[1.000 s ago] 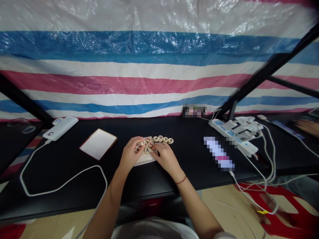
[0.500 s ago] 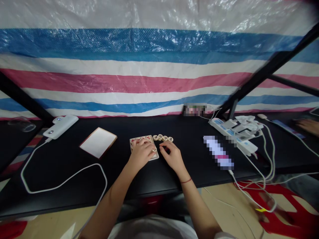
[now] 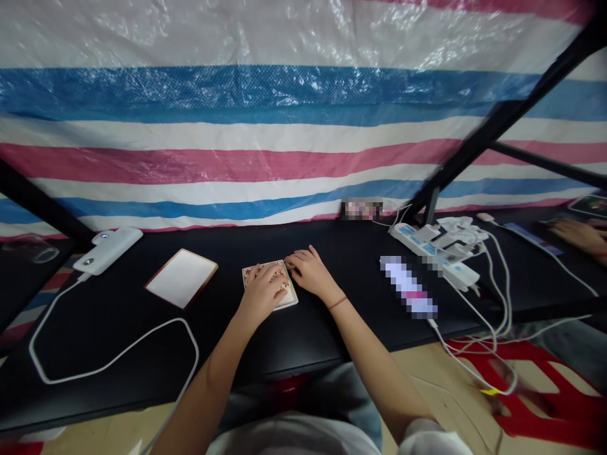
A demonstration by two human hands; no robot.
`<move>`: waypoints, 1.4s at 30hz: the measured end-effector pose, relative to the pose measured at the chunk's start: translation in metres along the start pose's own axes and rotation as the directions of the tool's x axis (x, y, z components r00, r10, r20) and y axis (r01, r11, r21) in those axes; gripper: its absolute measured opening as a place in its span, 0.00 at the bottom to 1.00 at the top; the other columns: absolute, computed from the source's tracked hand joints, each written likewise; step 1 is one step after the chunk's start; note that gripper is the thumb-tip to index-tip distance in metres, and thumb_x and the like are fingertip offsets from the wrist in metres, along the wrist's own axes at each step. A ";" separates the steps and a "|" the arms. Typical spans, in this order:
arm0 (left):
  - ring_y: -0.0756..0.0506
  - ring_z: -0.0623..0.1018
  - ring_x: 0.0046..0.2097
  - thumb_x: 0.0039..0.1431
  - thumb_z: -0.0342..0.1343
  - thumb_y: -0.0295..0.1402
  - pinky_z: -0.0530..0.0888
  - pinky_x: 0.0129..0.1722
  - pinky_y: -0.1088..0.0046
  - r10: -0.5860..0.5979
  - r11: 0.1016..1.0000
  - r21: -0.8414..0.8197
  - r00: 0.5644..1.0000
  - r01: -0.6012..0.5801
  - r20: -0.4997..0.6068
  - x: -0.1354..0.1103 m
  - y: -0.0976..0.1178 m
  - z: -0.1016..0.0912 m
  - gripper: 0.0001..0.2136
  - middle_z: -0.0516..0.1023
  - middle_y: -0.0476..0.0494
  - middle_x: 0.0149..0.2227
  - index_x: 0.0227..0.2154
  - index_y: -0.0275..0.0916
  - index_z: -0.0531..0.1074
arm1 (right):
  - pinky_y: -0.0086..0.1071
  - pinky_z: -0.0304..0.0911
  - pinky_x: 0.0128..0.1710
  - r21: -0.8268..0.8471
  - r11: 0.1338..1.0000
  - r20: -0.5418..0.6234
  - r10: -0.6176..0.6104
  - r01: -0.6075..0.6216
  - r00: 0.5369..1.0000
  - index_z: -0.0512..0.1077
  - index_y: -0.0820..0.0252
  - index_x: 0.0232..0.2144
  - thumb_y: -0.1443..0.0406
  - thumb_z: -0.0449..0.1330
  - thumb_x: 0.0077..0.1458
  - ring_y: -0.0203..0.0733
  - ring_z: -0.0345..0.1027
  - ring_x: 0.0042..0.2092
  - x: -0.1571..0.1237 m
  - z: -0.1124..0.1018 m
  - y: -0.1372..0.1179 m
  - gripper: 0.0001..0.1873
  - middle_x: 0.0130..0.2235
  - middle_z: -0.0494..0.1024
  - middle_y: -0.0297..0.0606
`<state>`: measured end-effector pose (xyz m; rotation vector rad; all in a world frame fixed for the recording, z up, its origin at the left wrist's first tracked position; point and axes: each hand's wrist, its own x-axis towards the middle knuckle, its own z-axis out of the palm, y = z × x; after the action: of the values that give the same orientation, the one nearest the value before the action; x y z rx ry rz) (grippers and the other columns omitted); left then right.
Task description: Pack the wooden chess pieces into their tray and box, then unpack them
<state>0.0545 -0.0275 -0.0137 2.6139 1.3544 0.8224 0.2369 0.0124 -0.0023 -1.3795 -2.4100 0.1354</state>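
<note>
A shallow light tray (image 3: 290, 298) holds round wooden Chinese chess pieces (image 3: 260, 268) with red characters. My left hand (image 3: 260, 292) lies over the tray, palm down, hiding much of what is inside. At its thumb and forefinger is a single Chinese chess piece (image 3: 285, 286), which looks pinched there. Just right of the tray, my right hand (image 3: 309, 273) curls over the loose pieces on the table. One piece's edge (image 3: 289, 266) shows at its fingertips; the others are hidden beneath the hand.
A white panel with a brown edge (image 3: 183, 278) lies left of the tray. Farther left are a white power bank (image 3: 108, 251) and its looping cable (image 3: 118, 357). To the right are a phone (image 3: 408, 287) and a loaded power strip (image 3: 434, 253). Another person's hand (image 3: 576, 234) is at far right.
My right hand has moved left and forward over the row of loose pieces, covering it. My left hand stays over the tray. The whole view has shifted slightly.
</note>
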 end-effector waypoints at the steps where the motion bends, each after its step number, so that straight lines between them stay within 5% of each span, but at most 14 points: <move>1: 0.41 0.73 0.52 0.57 0.58 0.28 0.62 0.57 0.54 0.003 1.000 -0.005 1.000 -0.003 0.006 0.000 0.000 0.000 0.03 0.75 0.45 0.50 0.34 0.42 0.73 | 0.53 0.44 0.63 -0.005 1.000 0.002 -0.002 0.002 1.000 0.72 0.56 0.42 0.74 0.53 0.53 0.46 0.66 0.52 0.002 0.001 0.001 0.16 0.43 0.78 0.40; 7: 0.37 0.68 0.58 0.58 0.59 0.33 0.64 0.58 0.52 0.034 0.999 0.004 0.999 -0.034 -0.031 0.002 -0.001 -0.003 0.10 0.74 0.42 0.51 0.43 0.43 0.73 | 0.52 0.47 0.62 0.050 0.999 -0.077 0.026 -0.022 0.997 0.73 0.58 0.39 0.72 0.56 0.53 0.45 0.69 0.46 0.005 -0.004 0.001 0.12 0.38 0.78 0.40; 12: 0.37 0.67 0.60 0.63 0.55 0.38 0.66 0.59 0.54 -0.014 0.999 -0.032 0.971 0.006 -0.237 -0.002 -0.009 -0.014 0.20 0.71 0.38 0.56 0.57 0.43 0.65 | 0.50 0.53 0.59 0.452 0.891 -0.252 0.177 -0.046 0.951 0.73 0.56 0.41 0.64 0.61 0.54 0.43 0.72 0.43 -0.007 -0.022 -0.027 0.11 0.42 0.79 0.38; 18: 0.43 0.76 0.49 0.65 0.51 0.36 0.74 0.51 0.63 0.046 0.992 -0.100 0.968 -0.072 -0.246 -0.023 -0.016 -0.031 0.17 0.75 0.40 0.48 0.55 0.43 0.67 | 0.37 0.65 0.49 0.773 0.632 -0.128 0.231 -0.049 0.964 0.74 0.56 0.40 0.59 0.65 0.51 0.42 0.72 0.45 -0.020 -0.026 -0.069 0.14 0.41 0.79 0.38; 24: 0.46 0.77 0.47 0.64 0.53 0.32 0.75 0.49 0.67 -0.045 0.979 -0.203 0.961 -0.011 -0.272 -0.046 -0.015 -0.044 0.14 0.75 0.43 0.46 0.52 0.44 0.69 | 0.36 0.65 0.48 0.821 0.566 -0.060 0.223 -0.079 0.973 0.74 0.56 0.38 0.59 0.66 0.51 0.41 0.72 0.43 -0.021 -0.016 -0.078 0.13 0.40 0.79 0.36; 31: 0.47 0.77 0.44 0.60 0.55 0.31 0.75 0.47 0.66 -0.273 0.929 -0.336 0.902 0.157 -0.334 -0.063 -0.022 -0.051 0.02 0.75 0.45 0.41 0.33 0.40 0.70 | 0.37 0.68 0.46 0.864 0.487 -0.094 0.404 -0.126 0.910 0.72 0.57 0.41 0.56 0.65 0.51 0.40 0.71 0.40 -0.037 0.001 -0.056 0.16 0.40 0.77 0.38; 35: 0.47 0.77 0.43 0.59 0.58 0.32 0.74 0.45 0.67 -0.184 0.945 -0.315 0.940 0.089 -0.287 -0.067 -0.022 -0.048 0.03 0.78 0.45 0.39 0.30 0.40 0.70 | 0.36 0.69 0.41 0.871 0.467 -0.073 0.431 -0.153 0.899 0.72 0.57 0.41 0.55 0.65 0.51 0.40 0.71 0.37 -0.046 0.003 -0.051 0.17 0.37 0.77 0.38; 42: 0.44 0.73 0.45 0.59 0.58 0.33 0.67 0.45 0.64 -0.052 0.998 -0.045 0.996 0.049 -0.067 -0.067 -0.017 -0.042 0.02 0.80 0.48 0.41 0.31 0.43 0.75 | 0.33 0.67 0.39 0.884 0.444 -0.038 0.380 -0.147 0.924 0.71 0.57 0.42 0.57 0.64 0.53 0.37 0.68 0.34 -0.056 0.000 -0.062 0.16 0.34 0.74 0.35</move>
<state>-0.0101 -0.0763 -0.0110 2.5305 1.3969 0.9300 0.2115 -0.0676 -0.0011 -1.1168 -1.4501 1.0719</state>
